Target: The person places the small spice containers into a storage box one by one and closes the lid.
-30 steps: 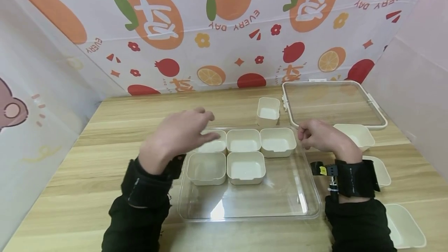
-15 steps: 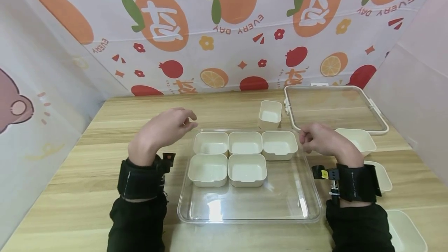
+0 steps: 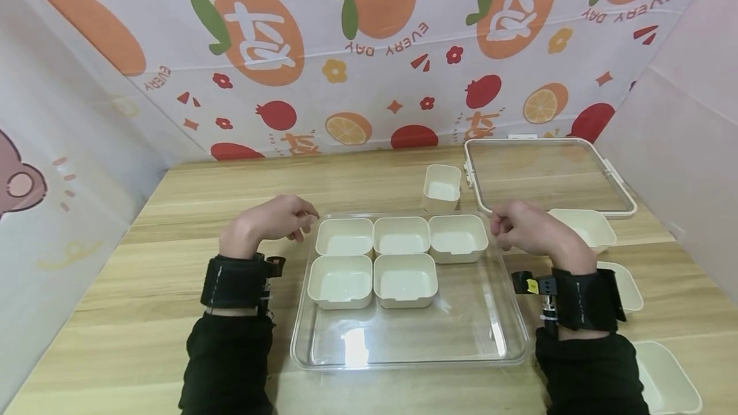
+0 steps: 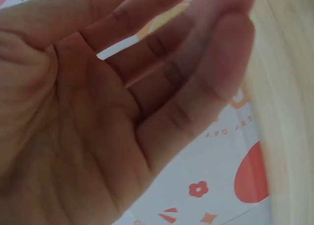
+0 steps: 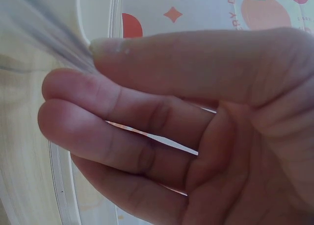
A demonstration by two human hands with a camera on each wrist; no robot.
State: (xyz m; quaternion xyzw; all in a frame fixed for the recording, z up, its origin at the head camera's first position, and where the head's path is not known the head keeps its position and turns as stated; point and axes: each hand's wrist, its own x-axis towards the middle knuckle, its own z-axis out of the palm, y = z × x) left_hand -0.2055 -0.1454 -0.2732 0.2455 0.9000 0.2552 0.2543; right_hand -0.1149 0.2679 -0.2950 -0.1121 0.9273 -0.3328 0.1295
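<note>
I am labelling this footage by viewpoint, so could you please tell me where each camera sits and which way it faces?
Head: worn on the head, facing forward and down at the clear tray on the table; both forearms, left hand and right hand show.
Left wrist: at the left wrist, facing its palm with relaxed fingers.
Right wrist: at the right wrist, facing its curled fingers.
Shared: all three show the fruit-print backdrop.

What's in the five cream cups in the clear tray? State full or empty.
Empty: the five cream cups in the clear tray show only bare bottoms.
</note>
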